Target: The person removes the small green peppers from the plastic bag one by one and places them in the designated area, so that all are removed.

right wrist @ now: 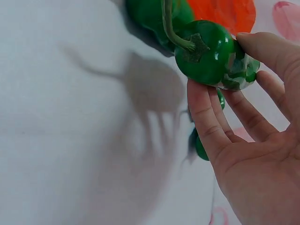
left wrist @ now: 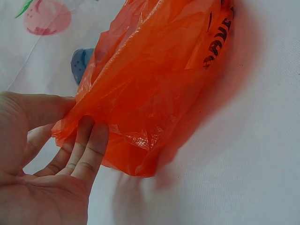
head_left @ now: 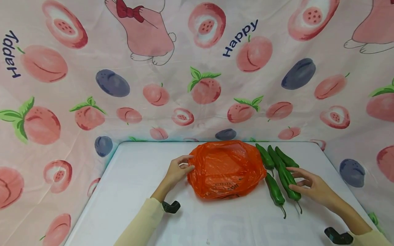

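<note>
An orange plastic bag (head_left: pixel 227 171) with dark printing lies puffed out near the back of the white table. My left hand (head_left: pixel 176 171) pinches its left edge between thumb and fingers; the left wrist view shows the thin crumpled film (left wrist: pixel 145 93) in that grip. To the right of the bag, my right hand (head_left: pixel 314 186) holds a long green pepper (head_left: pixel 286 179) with thumb and fingers around it. Its stem end (right wrist: pixel 197 49) faces the right wrist camera, raised over its shadow. Other green peppers lie close by: one in front (head_left: pixel 275 189), one behind (head_left: pixel 265 157), another at the back right (head_left: pixel 287 158).
The white table (head_left: pixel 138 164) meets a fruit-patterned cloth (head_left: pixel 172 75) along its back edge and at both sides. Black wrist-worn devices show beneath the left forearm (head_left: pixel 171 207) and the right forearm (head_left: pixel 338 235).
</note>
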### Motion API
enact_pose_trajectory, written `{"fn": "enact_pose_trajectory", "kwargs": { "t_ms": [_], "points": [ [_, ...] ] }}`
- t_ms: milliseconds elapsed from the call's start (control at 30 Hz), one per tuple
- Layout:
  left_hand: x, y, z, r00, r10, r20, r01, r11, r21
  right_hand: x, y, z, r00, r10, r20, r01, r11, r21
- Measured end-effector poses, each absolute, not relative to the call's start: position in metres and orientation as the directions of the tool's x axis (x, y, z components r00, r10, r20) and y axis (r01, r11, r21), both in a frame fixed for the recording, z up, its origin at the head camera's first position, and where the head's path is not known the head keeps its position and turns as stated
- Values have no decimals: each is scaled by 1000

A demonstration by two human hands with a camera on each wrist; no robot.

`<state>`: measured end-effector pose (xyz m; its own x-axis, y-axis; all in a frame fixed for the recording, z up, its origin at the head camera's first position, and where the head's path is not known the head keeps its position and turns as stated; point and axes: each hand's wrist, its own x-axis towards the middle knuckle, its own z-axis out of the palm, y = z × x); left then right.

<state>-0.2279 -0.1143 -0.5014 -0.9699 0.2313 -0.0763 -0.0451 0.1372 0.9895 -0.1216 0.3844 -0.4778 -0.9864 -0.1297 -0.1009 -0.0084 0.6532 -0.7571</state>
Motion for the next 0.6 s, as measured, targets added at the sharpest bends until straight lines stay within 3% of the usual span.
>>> {"fn": "enact_pose_trajectory", "kwargs": {
  "t_ms": [267, 600],
  "points": [
    [-230, -114, -503, -968, 244, -67, -34, 136, 990, -117, 385, -489, -980, -116, -160, 53, 624, -780],
    [-229, -114, -504, -969, 236, -68, -36, 140, 990, -115, 387, -504, -980, -131, -151, 41, 609, -792]
  ]
}}
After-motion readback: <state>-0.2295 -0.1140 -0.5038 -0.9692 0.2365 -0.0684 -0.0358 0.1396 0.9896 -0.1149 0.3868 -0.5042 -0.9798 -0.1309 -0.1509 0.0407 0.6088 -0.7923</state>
